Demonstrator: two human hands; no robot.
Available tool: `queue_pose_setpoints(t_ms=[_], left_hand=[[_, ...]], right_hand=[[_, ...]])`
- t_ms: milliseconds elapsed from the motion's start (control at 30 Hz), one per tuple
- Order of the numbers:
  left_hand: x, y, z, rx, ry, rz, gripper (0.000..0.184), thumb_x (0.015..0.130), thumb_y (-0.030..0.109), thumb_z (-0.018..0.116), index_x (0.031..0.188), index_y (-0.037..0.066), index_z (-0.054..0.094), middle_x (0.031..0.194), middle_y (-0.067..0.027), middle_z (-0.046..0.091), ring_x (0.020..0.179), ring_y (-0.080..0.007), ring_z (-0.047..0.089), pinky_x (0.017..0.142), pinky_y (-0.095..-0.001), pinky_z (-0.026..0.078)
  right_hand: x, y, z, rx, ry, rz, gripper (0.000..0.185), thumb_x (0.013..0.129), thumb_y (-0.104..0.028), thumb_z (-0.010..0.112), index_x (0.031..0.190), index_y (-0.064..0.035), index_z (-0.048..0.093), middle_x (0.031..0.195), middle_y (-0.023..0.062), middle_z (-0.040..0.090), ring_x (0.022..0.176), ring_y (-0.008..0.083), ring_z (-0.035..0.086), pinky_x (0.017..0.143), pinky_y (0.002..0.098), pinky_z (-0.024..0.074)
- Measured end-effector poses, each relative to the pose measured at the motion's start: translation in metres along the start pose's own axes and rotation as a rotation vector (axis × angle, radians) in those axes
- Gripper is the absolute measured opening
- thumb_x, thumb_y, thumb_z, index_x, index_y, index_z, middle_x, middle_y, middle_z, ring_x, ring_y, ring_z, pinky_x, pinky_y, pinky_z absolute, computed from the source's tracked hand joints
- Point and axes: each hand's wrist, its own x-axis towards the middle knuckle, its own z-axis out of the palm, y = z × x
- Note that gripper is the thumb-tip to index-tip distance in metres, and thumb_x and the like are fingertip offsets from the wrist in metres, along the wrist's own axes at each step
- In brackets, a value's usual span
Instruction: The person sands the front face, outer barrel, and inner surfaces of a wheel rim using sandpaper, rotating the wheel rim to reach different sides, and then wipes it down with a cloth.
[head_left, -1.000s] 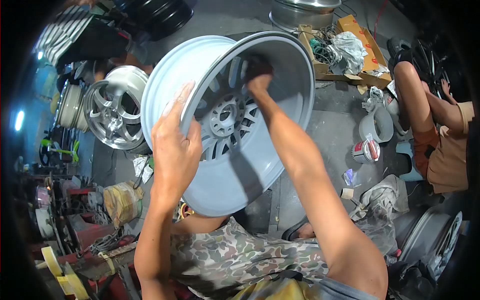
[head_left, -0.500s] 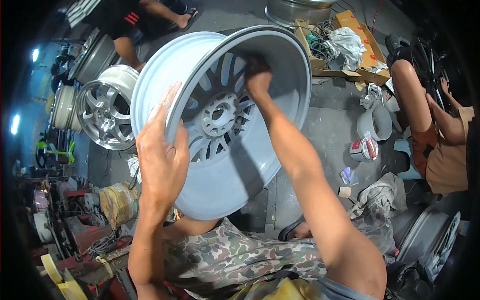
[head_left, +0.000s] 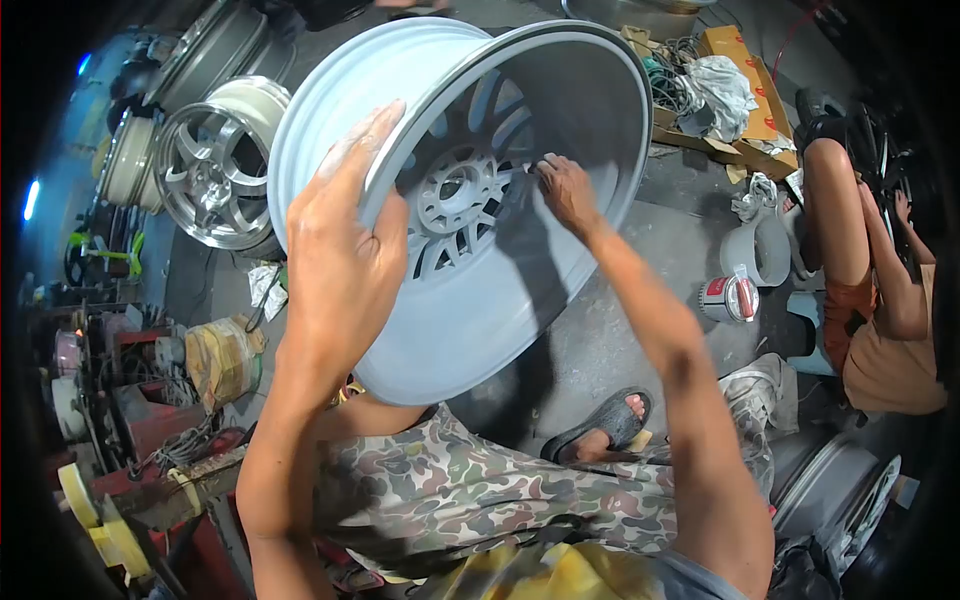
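Note:
A pale grey wheel rim (head_left: pixel 450 335) is tilted above my lap, its hollow barrel facing me and its spokes deep inside. My left hand (head_left: pixel 350 220) grips the rim's near left lip, thumb inside and fingers lying along the outer barrel. Inside the barrel, right of the hub, is my right hand (head_left: pixel 570 195), its fingers curled together near the spokes. A small pale piece shows at those fingertips, too small to name.
Silver rims (head_left: pixel 215 170) stand at the left beside a taped roll (head_left: pixel 225 360) and red machinery. On the right are a cardboard box (head_left: pixel 745 50) of cables, a tin (head_left: pixel 728 298), a grey ring, a seated person (head_left: pixel 885 350) and another rim (head_left: pixel 825 490).
My right hand has moved from the shadowed upper barrel down and to the right. The rim and my left hand sit higher in view. The person at the upper left has mostly left view.

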Motion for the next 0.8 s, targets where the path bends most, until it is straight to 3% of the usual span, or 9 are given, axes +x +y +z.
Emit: queue_pose_setpoints(t_ms=[33, 100, 233, 300, 433, 533, 633, 767, 800], left_hand=[[0.001, 0.000, 0.000, 0.006, 0.000, -0.003, 0.051, 0.082, -0.011, 0.055, 0.133, -0.004, 0.059, 0.129, -0.0281, 0.063, 0.123, -0.0433, 0.059, 0.107, -0.0433, 0.044], [0.003, -0.003, 0.001, -0.006, 0.018, 0.025, 0.050, 0.082, -0.010, 0.055, 0.132, -0.003, 0.060, 0.127, -0.0283, 0.063, 0.122, -0.0434, 0.060, 0.106, -0.0429, 0.045], [0.004, -0.003, -0.002, -0.014, -0.006, -0.033, 0.050, 0.082, -0.010, 0.055, 0.131, -0.003, 0.061, 0.126, -0.0284, 0.064, 0.121, -0.0432, 0.060, 0.105, -0.0427, 0.046], [0.005, -0.003, -0.002, 0.003, 0.000, -0.024, 0.049, 0.082, -0.009, 0.055, 0.131, -0.003, 0.061, 0.125, -0.0280, 0.064, 0.120, -0.0420, 0.062, 0.104, -0.0426, 0.046], [0.002, 0.001, -0.001, -0.021, -0.002, -0.075, 0.047, 0.083, -0.009, 0.057, 0.130, -0.004, 0.062, 0.124, -0.0275, 0.065, 0.118, -0.0403, 0.063, 0.104, -0.0416, 0.047], [0.002, -0.010, 0.000, -0.027, 0.026, -0.045, 0.038, 0.089, -0.002, 0.062, 0.127, -0.005, 0.063, 0.119, -0.0275, 0.068, 0.111, -0.0388, 0.067, 0.098, -0.0401, 0.050], [0.007, -0.007, 0.000, -0.081, 0.047, -0.047, 0.037, 0.091, 0.003, 0.066, 0.127, -0.005, 0.063, 0.118, -0.0276, 0.068, 0.109, -0.0392, 0.068, 0.096, -0.0409, 0.051], [0.011, -0.010, -0.004, 0.022, 0.029, -0.059, 0.035, 0.091, 0.003, 0.065, 0.125, -0.005, 0.064, 0.117, -0.0279, 0.068, 0.110, -0.0415, 0.067, 0.096, -0.0425, 0.051], [0.011, -0.013, -0.007, 0.023, 0.035, -0.054, 0.035, 0.091, 0.003, 0.065, 0.125, -0.005, 0.064, 0.117, -0.0279, 0.068, 0.110, -0.0415, 0.067, 0.096, -0.0425, 0.051]], right_hand=[[-0.003, 0.007, -0.001, 0.006, 0.000, -0.002, 0.007, 0.088, -0.013, 0.063, 0.090, -0.0069, 0.067, 0.100, 0.0083, 0.065, 0.095, 0.0289, 0.064, 0.079, 0.0435, 0.0499], [-0.014, 0.018, 0.005, -0.291, -0.481, -0.234, 0.014, 0.089, -0.011, 0.059, 0.096, -0.0066, 0.070, 0.111, 0.0081, 0.066, 0.105, 0.0277, 0.062, 0.086, 0.0411, 0.0514], [-0.082, -0.060, 0.066, -0.226, -0.640, -0.289, 0.015, 0.079, -0.016, 0.065, 0.089, -0.0095, 0.073, 0.109, 0.0081, 0.071, 0.106, 0.0243, 0.066, 0.087, 0.0376, 0.0555], [-0.096, -0.163, 0.081, 0.084, -0.571, -0.003, 0.010, 0.079, -0.015, 0.065, 0.081, -0.0078, 0.072, 0.084, 0.0145, 0.070, 0.078, 0.0328, 0.070, 0.075, 0.0450, 0.0568], [0.008, -0.279, -0.006, 1.015, -0.148, 0.214, 0.012, 0.083, -0.009, 0.063, 0.081, 0.0016, 0.069, 0.075, 0.0261, 0.067, 0.074, 0.0466, 0.065, 0.069, 0.0500, 0.0513], [0.103, -0.268, -0.079, 1.366, 0.072, 0.466, 0.018, 0.089, -0.012, 0.064, 0.086, 0.0058, 0.065, 0.070, 0.0222, 0.064, 0.065, 0.0385, 0.062, 0.065, 0.0417, 0.0485], [0.084, -0.287, -0.120, 1.390, 0.203, 0.579, 0.020, 0.092, -0.014, 0.065, 0.097, 0.0059, 0.066, 0.079, 0.0201, 0.067, 0.075, 0.0345, 0.066, 0.070, 0.0407, 0.0498], [-0.081, -0.280, -0.040, 1.137, -0.168, 0.243, 0.023, 0.093, -0.001, 0.062, 0.115, 0.0001, 0.069, 0.109, 0.0149, 0.073, 0.099, 0.0269, 0.069, 0.091, 0.0408, 0.0525], [-0.121, -0.240, -0.009, 1.035, -0.232, 0.132, 0.027, 0.092, 0.001, 0.062, 0.118, -0.0028, 0.070, 0.114, 0.0155, 0.072, 0.104, 0.0343, 0.067, 0.094, 0.0428, 0.0522]])
